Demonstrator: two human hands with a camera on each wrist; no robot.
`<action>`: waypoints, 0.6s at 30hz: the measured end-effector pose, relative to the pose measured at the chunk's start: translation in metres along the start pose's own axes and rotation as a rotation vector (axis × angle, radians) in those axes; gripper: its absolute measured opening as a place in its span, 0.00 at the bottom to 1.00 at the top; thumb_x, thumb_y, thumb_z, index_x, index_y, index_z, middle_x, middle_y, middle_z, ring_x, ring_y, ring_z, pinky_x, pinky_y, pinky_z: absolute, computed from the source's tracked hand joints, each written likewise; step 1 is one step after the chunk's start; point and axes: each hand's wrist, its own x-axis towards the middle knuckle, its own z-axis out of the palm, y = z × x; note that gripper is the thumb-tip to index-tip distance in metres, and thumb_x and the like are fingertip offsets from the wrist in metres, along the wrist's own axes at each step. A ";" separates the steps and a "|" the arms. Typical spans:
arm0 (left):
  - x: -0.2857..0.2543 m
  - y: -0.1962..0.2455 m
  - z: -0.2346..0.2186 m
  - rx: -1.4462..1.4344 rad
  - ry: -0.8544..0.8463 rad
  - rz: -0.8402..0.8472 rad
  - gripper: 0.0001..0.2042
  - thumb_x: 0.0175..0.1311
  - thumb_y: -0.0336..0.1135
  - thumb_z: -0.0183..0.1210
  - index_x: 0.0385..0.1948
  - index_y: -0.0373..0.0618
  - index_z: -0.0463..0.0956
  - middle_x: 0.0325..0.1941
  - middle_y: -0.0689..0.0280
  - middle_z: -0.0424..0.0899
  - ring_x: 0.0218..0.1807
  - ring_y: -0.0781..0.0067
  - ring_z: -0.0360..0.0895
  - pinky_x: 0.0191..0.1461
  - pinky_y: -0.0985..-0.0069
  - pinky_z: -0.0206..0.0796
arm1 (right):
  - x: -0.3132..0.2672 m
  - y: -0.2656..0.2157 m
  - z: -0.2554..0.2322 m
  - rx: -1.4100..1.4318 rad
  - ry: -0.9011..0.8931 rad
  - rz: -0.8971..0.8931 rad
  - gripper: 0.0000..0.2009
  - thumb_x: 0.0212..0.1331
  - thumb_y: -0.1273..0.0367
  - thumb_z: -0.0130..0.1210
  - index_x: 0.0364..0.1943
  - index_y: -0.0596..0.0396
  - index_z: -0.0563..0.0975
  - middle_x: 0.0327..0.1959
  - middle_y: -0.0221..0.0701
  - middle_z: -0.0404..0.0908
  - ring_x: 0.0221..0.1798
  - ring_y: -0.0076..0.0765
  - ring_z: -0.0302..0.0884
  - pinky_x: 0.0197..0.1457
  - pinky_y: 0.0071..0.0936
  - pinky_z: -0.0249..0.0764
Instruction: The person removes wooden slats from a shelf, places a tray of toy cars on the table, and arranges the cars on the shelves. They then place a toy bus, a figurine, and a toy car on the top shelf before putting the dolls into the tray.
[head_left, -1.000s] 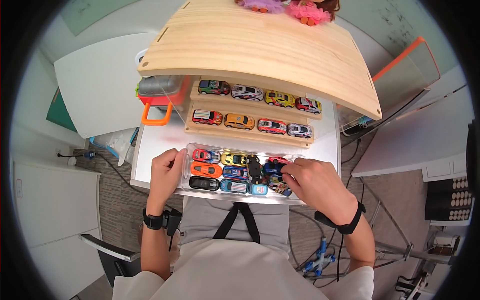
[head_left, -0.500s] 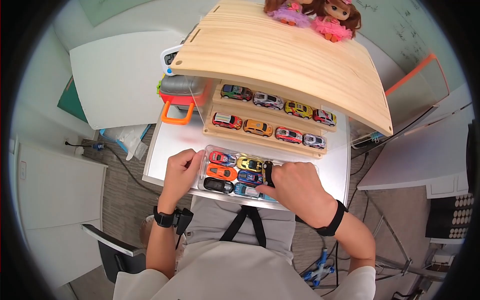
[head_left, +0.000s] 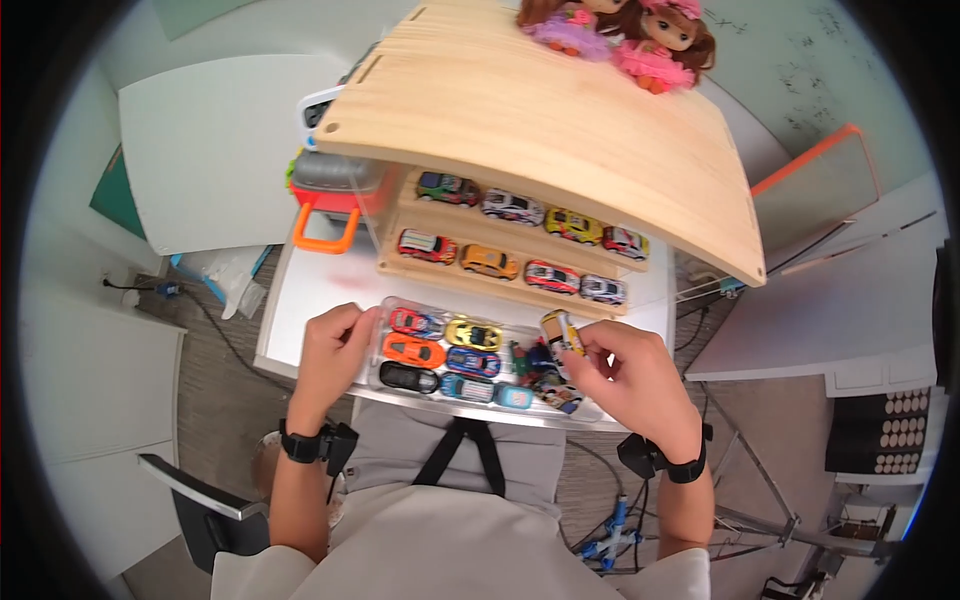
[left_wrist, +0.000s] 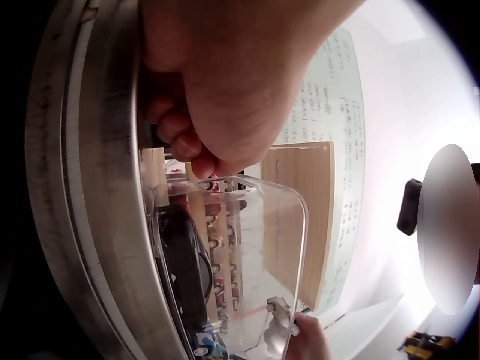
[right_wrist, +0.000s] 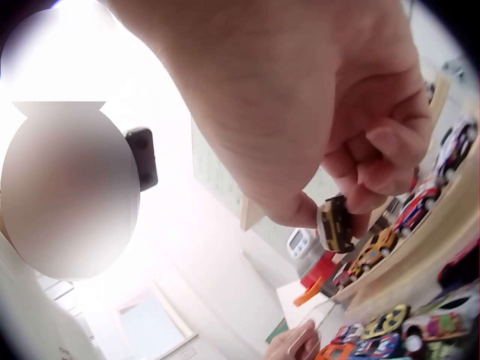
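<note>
A clear plastic tray (head_left: 378, 345) of toy cars lies along the table's front. My left hand (head_left: 335, 345) holds the tray's left end, fingers curled beside the rim in the left wrist view. Over the tray's right part, my right hand (head_left: 635, 375) pinches a white and yellow toy car (head_left: 560, 328) between thumb and fingers, tilted with its nose up. Beneath that hand lie jumbled cars, one of them a multicoloured car (head_left: 556, 392). Neat rows fill the tray's left, including an orange car (head_left: 414, 350) and a black car (head_left: 408, 377).
Behind the tray a wooden stepped rack (head_left: 450, 277) bears two rows of toy cars under a broad wooden top (head_left: 540, 130). Two dolls (head_left: 655, 60) sit on that top. A red and grey case with an orange handle (head_left: 325, 243) stands at the left.
My right hand closed over an upturned dark-bottomed car lying across the tray and lifted it out, turning it to show white and yellow. My left hand stays at the tray's end.
</note>
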 end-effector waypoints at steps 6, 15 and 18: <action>0.001 -0.007 0.002 0.011 0.001 -0.034 0.18 0.72 0.28 0.61 0.22 0.32 0.65 0.18 0.66 0.60 0.24 0.80 0.53 0.27 0.73 0.49 | -0.065 0.059 -0.015 0.349 0.152 0.451 0.11 0.71 0.67 0.61 0.43 0.63 0.83 0.28 0.32 0.82 0.28 0.19 0.74 0.30 0.24 0.71; 0.000 -0.012 0.002 -0.002 -0.032 -0.123 0.19 0.76 0.31 0.58 0.21 0.36 0.67 0.19 0.72 0.66 0.25 0.84 0.57 0.27 0.77 0.51 | -0.092 0.104 0.014 0.177 0.116 0.401 0.13 0.70 0.65 0.62 0.48 0.64 0.82 0.29 0.41 0.86 0.28 0.32 0.83 0.34 0.29 0.77; 0.000 -0.014 0.003 -0.028 -0.023 -0.155 0.19 0.77 0.32 0.58 0.21 0.37 0.68 0.18 0.72 0.67 0.24 0.85 0.58 0.28 0.78 0.53 | -0.091 0.102 0.011 0.180 0.087 0.618 0.14 0.68 0.64 0.64 0.49 0.62 0.81 0.27 0.40 0.85 0.29 0.32 0.84 0.35 0.29 0.78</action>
